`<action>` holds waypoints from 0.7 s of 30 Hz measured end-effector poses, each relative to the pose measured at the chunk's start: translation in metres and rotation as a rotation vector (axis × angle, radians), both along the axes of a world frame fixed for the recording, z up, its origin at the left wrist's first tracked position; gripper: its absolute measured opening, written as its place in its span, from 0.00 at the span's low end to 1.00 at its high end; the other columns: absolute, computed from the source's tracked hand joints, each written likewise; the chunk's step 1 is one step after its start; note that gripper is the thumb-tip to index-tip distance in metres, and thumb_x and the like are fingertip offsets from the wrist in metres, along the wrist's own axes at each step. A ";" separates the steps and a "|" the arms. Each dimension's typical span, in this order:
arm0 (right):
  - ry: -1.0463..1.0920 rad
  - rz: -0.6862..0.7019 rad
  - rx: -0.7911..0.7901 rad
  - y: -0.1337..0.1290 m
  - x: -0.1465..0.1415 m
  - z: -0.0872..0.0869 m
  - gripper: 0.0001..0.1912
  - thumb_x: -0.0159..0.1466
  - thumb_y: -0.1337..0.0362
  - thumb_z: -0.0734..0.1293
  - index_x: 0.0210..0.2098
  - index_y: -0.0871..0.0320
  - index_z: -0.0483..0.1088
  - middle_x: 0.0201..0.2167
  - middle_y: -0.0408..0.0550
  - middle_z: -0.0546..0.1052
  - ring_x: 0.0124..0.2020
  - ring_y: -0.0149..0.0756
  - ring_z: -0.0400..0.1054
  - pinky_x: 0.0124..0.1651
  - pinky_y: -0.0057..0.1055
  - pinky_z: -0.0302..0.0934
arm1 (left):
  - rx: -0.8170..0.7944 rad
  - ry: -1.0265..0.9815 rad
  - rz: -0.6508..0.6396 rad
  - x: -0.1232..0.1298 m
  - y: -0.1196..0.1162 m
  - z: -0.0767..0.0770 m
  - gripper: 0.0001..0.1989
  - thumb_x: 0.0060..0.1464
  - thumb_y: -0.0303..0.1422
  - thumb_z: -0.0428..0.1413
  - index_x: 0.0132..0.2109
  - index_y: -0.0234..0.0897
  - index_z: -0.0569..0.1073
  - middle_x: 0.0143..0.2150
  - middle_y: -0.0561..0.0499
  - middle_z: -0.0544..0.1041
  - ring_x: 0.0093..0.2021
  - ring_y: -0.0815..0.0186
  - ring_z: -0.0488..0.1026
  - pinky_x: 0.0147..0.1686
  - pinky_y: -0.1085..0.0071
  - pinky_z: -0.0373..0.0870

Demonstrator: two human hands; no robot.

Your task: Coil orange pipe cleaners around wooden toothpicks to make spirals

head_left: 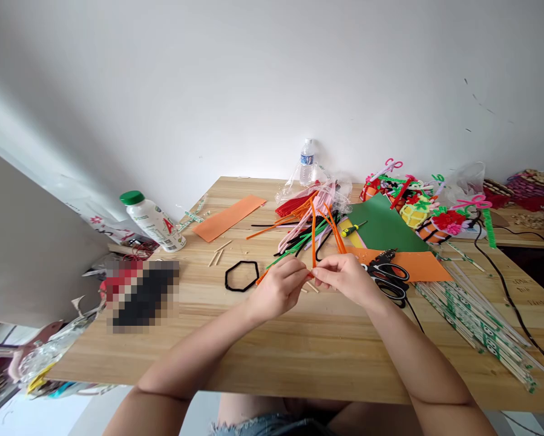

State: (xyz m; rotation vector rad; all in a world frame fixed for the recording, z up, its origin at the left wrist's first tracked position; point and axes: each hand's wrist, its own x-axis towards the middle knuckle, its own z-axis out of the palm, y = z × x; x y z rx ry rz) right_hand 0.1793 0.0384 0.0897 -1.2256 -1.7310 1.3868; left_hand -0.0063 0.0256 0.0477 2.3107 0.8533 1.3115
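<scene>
Plain pale wall (272, 91) rises behind a wooden table (235, 351), with crowded crafting supplies spread mostly over its far and right parts. Near the middle, the left hand (281, 287) and right hand (344, 278) meet above the tabletop, working on orange stems (313, 236) that rise between and behind them. The left fingers are curled closed around a lower part, with a short orange end poking out on the far side of that hand; the right thumb and forefinger are pinched together on the stems right beside it. Judging by this grip, the step in hand is joining or twisting fuzzy wire at one spot, though the exact join is hidden by the fingertips. That calls for the left hand to hold firm while the right pinches and turns, keeping the loose upper lengths out of the way. A black ring (227, 278), bent with corners, lies just beside the left hand, and short sticks (216, 257) lie beyond it. Behind the hands is a pile of coloured stems; to the right are a green sheet (385, 227), a screwdriver (350, 231) lying across its edge, scissors (380, 274) and wrapped sticks (471, 321). A white bottle (156, 224) with a green cap stands leftward, and a water bottle (307, 160) stands by the wall.
</scene>
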 end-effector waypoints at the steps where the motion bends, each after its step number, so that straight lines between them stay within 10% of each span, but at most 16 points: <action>1: 0.020 0.030 -0.046 0.001 0.001 0.001 0.11 0.57 0.60 0.68 0.23 0.61 0.73 0.20 0.44 0.75 0.20 0.26 0.62 0.21 0.23 0.53 | 0.079 0.046 -0.011 -0.002 0.001 -0.002 0.09 0.60 0.29 0.51 0.40 0.37 0.77 0.36 0.42 0.76 0.38 0.60 0.71 0.40 0.62 0.68; 7: 0.201 0.159 -0.177 0.006 0.005 0.000 0.15 0.54 0.55 0.71 0.22 0.62 0.72 0.19 0.44 0.73 0.20 0.26 0.61 0.20 0.23 0.51 | 0.292 0.082 -0.062 -0.008 0.002 0.004 0.08 0.59 0.25 0.52 0.42 0.37 0.75 0.40 0.43 0.77 0.40 0.61 0.73 0.41 0.61 0.71; 15: 0.093 0.046 0.266 -0.003 -0.003 -0.005 0.09 0.58 0.59 0.69 0.29 0.60 0.75 0.26 0.46 0.77 0.27 0.32 0.69 0.30 0.27 0.63 | -0.957 -0.378 -0.091 0.002 -0.005 0.020 0.24 0.49 0.52 0.58 0.28 0.31 0.71 0.22 0.52 0.70 0.21 0.73 0.64 0.20 0.76 0.59; 21: 0.036 0.036 0.119 0.000 -0.001 -0.006 0.11 0.58 0.58 0.68 0.26 0.61 0.74 0.23 0.46 0.76 0.23 0.29 0.66 0.25 0.26 0.59 | -0.871 -0.374 -0.070 0.002 -0.003 0.014 0.19 0.48 0.46 0.62 0.31 0.31 0.73 0.22 0.53 0.71 0.20 0.74 0.63 0.21 0.76 0.60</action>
